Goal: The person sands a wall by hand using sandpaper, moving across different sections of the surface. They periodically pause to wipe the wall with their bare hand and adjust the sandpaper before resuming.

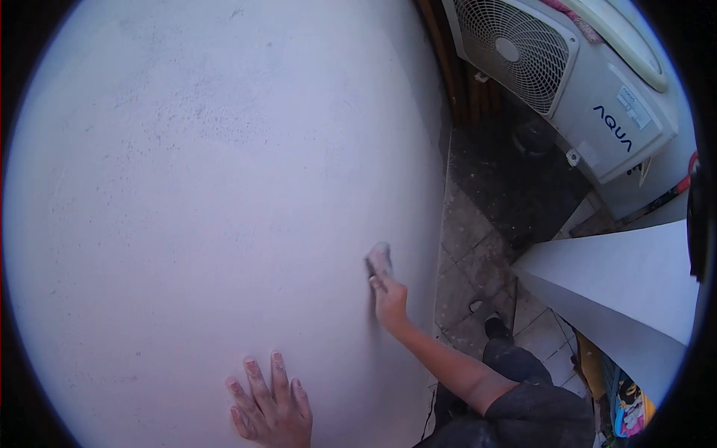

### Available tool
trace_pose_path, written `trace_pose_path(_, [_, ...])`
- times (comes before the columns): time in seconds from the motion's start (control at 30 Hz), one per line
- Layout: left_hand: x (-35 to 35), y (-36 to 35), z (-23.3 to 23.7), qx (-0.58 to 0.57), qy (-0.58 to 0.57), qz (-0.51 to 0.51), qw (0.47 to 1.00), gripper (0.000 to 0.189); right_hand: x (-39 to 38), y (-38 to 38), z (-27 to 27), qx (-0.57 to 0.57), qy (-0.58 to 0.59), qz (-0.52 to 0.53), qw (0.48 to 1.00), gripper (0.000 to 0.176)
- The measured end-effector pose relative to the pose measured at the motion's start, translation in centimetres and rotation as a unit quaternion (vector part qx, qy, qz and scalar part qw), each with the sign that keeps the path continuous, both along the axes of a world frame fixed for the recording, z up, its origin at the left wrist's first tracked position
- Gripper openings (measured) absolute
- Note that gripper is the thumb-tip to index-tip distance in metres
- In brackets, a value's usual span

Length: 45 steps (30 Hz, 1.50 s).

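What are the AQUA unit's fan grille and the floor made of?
The fan grille looks like matte pale plastic, its ribs fine and uniform, though coated metal is possible. The floor seems to be ceramic or stone tile, dull and stained, with straight joint lines.

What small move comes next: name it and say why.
Probably move the small pale tool in the right hand toward the pitted patch on the wall: that patch looks rough, while the wall around the tool looks smoother.
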<state>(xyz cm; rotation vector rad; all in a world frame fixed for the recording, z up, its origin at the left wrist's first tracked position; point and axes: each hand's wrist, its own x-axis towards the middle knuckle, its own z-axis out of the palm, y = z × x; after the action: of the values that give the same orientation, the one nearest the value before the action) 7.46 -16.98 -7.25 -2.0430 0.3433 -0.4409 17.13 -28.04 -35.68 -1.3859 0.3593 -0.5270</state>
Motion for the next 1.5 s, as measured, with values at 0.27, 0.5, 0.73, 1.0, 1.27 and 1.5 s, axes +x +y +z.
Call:
trace_pose_path(0.27, [0.0, 0.1, -0.2, 0.013, 0.011, 0.029, 0.999, 0.053, 5.1, -3.4, 6.5, 0.060, -0.043, 0.003, 0.997, 0.045])
trace_pose_path(0.5, [-0.1, 0.8, -0.7, 0.011, 0.007, -0.009, 1.000, 0.051, 6.2, -3.7, -1.7, 0.244, 0.135, -0.030, 0.960, 0.045])
trace_pose_path(0.73, [0.2, 0.1, -0.2, 0.000, 0.008, 0.011, 1.000, 0.053, 2.1, -1.1, 4.9, 0.031, -0.100, 0.037, 0.994, 0.046])
trace_pose_path(1.0, [0.5, 0.4, -0.9, 0.010, -0.023, -0.046, 0.999, 0.052, 8.6, -4.5, 5.0, 0.013, -0.014, -0.073, 0.997, 0.060])
trace_pose_path(1.27, [0.6, 0.9, -1.0, 0.024, -0.022, -0.075, 0.997, 0.046, 1.7, 1.1, 2.0, 0.004, -0.048, -0.021, 0.999, 0.058])
trace_pose_path(1.5, [0.1, 0.5, -0.7, -0.025, 0.014, -0.038, 0.999, 0.048, -1.8, 3.2, 6.2, 0.073, -0.054, 0.005, 0.996, 0.057])
